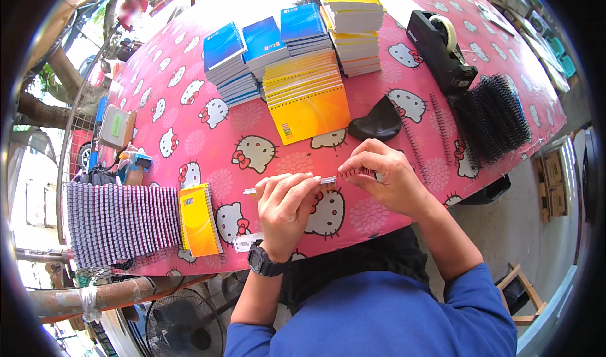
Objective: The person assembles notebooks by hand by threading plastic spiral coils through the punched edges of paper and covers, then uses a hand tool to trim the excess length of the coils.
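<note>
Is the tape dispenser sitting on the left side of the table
No, the black tape dispenser sits at the table's far right, beside the pile of black spiral coils.

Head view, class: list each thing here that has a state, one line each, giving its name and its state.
left hand: closed on notebook edge
right hand: pinching spiral binding coil
orange notebooks: closed, fanned pile
blue notebooks: closed, stacked
tape dispenser: loaded
loose coils: heaped

Both hands meet mid-frame, left (285, 207) curled palm-down, right (386, 177) pinching with bent fingertips
</note>
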{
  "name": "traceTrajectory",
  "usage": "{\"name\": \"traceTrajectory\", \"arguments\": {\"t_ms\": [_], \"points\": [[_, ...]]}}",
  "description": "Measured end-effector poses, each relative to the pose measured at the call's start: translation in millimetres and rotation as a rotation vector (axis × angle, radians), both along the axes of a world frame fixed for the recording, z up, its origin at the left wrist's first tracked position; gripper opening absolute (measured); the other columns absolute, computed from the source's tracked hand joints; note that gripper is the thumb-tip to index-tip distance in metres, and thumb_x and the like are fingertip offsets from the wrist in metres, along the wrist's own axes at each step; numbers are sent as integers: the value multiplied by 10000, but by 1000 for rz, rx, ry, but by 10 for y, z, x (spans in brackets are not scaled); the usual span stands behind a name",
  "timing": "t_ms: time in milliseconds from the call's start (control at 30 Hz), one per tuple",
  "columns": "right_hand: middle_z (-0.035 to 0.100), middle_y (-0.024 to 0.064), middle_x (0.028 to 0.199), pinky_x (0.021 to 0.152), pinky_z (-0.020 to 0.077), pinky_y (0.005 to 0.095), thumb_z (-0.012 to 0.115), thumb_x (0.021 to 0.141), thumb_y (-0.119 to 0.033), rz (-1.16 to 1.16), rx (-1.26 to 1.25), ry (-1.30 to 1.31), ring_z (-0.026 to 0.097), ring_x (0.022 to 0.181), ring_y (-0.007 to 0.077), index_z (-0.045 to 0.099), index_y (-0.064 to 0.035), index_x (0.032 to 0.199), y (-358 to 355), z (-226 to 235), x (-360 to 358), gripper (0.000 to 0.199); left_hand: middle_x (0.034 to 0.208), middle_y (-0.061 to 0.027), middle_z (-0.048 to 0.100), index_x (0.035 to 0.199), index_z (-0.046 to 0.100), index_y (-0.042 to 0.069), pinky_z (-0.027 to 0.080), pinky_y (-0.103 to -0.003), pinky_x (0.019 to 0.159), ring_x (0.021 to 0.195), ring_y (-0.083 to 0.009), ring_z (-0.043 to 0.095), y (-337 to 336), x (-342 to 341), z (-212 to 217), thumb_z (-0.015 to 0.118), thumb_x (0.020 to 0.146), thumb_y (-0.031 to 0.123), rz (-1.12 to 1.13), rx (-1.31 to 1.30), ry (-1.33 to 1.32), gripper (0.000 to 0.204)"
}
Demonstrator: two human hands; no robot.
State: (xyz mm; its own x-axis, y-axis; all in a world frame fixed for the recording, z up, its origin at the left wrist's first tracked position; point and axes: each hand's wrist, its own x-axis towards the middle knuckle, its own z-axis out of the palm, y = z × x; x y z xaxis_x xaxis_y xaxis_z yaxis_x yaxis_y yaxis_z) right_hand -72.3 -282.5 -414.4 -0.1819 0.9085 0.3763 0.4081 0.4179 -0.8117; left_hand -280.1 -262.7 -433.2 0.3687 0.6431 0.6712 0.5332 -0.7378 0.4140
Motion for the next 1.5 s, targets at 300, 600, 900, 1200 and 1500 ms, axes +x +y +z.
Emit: {"name": "traceTrajectory", "arguments": {"t_ms": [300, 600, 900, 1200, 1500], "points": [[597, 82, 849, 699, 500, 329, 688, 748, 7, 93, 16, 21, 608, 813, 243, 650, -38, 882, 72, 3, -38, 146, 890, -28, 674, 907, 677, 103, 417, -333, 788, 827, -200, 616, -6, -1, -19, 709, 748, 89, 26, -6, -19, 163], [628, 116, 850, 713, 500, 361, 662, 783, -66, 182, 5, -87, 612, 807, 285, 632, -29, 928, 107, 63, 30, 152, 870, -41, 672, 888, 667, 89, 423, -333, 785, 820, -208, 617, -19, 0, -2, 726, 740, 79, 49, -3, 1, 159], [617, 130, 858, 718, 489, 382, 666, 783, -88, 215, -222, -122, 612, 813, 320, 600, -30, 989, 103, 135, 66, 223, 860, -30, 631, 912, 655, 100, 399, -343, 795, 827, -214, 581, -38, 33, 3, 743, 713, 111, 66, -53, 8, 218], [601, 141, 852, 689, 475, 415, 678, 814, -210, 192, -71, -303, 599, 806, 334, 551, -22, 923, 88, 107, 234, 252, 861, -21, 625, 909, 657, 120, 394, -351, 777, 835, -207, 565, -76, 61, 70, 782, 682, 153, 102, -42, 97, 261], [626, 152, 886, 728, 478, 411, 649, 826, -350, 195, -227, -366, 597, 836, 329, 627, -34, 905, 78, 118, 221, 326, 853, -22, 609, 881, 643, 114, 351, -359, 791, 841, -211, 557, -126, 188, 118, 741, 725, 226, -34, -124, 167, 216]]}}
